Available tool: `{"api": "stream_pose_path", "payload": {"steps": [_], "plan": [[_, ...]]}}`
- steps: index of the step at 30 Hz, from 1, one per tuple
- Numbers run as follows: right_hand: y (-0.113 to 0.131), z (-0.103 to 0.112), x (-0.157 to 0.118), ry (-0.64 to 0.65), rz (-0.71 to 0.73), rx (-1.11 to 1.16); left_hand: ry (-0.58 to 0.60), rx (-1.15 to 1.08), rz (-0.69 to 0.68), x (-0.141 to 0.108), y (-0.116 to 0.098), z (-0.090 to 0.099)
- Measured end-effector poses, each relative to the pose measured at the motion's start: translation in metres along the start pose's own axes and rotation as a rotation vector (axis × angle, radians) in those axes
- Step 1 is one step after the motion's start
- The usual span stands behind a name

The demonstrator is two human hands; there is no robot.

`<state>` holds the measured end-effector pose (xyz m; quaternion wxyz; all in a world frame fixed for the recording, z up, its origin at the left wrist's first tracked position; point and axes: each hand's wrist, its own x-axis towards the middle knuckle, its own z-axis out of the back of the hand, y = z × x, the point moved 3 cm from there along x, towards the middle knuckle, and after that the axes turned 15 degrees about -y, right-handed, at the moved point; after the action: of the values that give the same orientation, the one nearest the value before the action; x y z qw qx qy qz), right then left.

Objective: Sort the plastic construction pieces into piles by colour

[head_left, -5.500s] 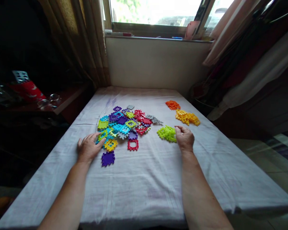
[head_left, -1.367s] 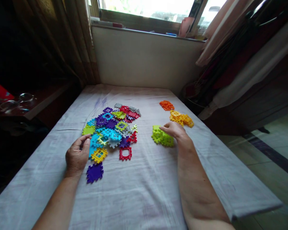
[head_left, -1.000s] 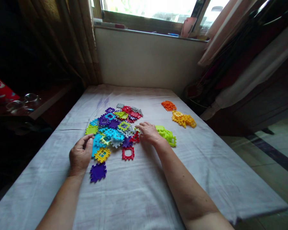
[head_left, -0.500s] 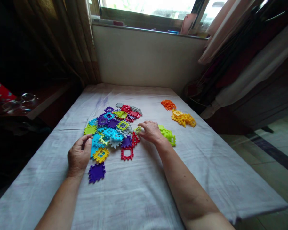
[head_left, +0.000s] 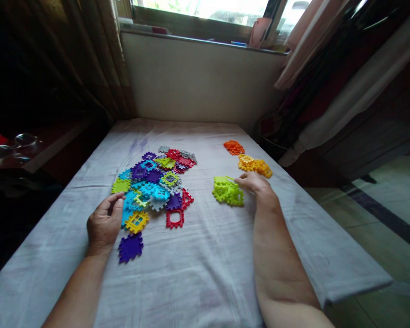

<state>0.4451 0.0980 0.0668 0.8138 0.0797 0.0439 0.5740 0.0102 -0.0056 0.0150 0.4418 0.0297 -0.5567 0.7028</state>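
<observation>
My left hand (head_left: 105, 218) rests at the left edge of a mixed heap of notched plastic tiles, its curled fingertips beside the blue tiles (head_left: 130, 205); whether it grips one I cannot make out. My right hand (head_left: 254, 182) is at the right side of the lime green pile (head_left: 228, 191), thumb and finger pinched at a green piece's edge. A yellow tile (head_left: 137, 222) and a purple tile (head_left: 130, 248) lie at the heap's near end. Red frame tiles (head_left: 175, 218) are at its right.
An orange pile (head_left: 234, 147) and a yellow pile (head_left: 259, 167) lie at the right back of the cloth-covered table (head_left: 191, 282). A wall and window stand behind. Glasses (head_left: 26, 141) sit on a side surface at the left.
My right hand has moved right, from the mixed heap's edge to the green pile, with a light green piece. My left hand stays by the heap. The whole view has shifted slightly.
</observation>
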Motion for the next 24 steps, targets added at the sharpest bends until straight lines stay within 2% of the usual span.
{"api": "stream_pose_path", "payload": {"steps": [3,6,10,13,15,18,21,24], "plan": [[-0.002,0.001,-0.002,0.048,0.002,0.013,-0.004,-0.001,-0.008,0.000,0.000,0.000],[0.005,0.013,-0.005,-0.008,0.010,-0.016,-0.009,-0.004,-0.002,0.000,-0.001,0.000],[0.039,0.023,-0.019,-0.130,0.101,-0.013,-0.012,-0.012,0.028,0.001,-0.002,-0.001],[0.085,0.011,-0.039,-0.166,0.268,0.069,-0.013,-0.024,0.048,0.001,0.000,-0.002],[0.119,-0.003,-0.053,-0.203,0.488,0.154,-0.016,-0.033,0.053,0.001,0.000,-0.002],[0.160,-0.024,-0.068,-0.175,0.760,0.182,-0.022,-0.045,0.065,0.002,0.000,-0.001],[0.181,-0.037,-0.071,-0.134,0.870,0.120,-0.023,-0.067,0.091,0.002,0.001,-0.001],[0.187,-0.040,-0.070,-0.135,0.894,0.089,-0.025,-0.083,0.102,0.002,0.003,-0.003]]}}
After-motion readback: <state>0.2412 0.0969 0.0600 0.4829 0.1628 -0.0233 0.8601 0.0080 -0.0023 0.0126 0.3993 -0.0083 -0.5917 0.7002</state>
